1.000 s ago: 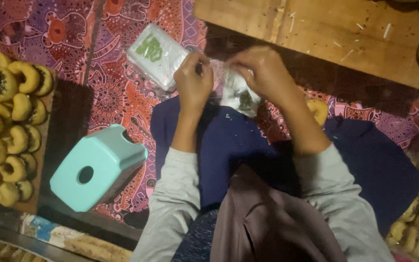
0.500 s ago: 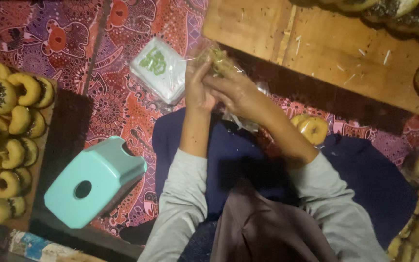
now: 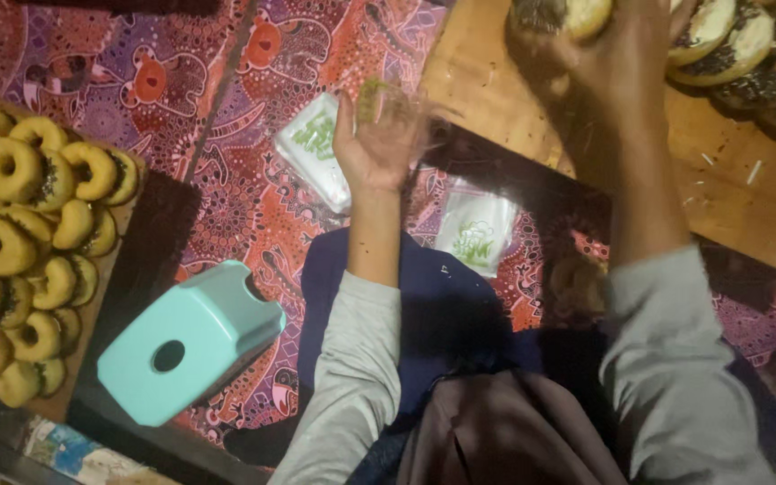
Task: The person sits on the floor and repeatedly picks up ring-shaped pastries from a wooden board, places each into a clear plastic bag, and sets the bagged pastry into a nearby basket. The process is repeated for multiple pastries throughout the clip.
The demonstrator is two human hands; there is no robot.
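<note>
Gripping a round donut (image 3: 560, 16), the right hand (image 3: 626, 63); left hand (image 3: 379, 144) pinches crinkly plastic (blurred).

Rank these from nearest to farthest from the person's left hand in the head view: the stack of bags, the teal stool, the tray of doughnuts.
From the left hand:
1. Stack of bags, on the cloth right beside the hand, on its left in the picture.
2. Teal stool, lower left, by the elbow.
3. Tray of doughnuts, at the far left edge.
</note>
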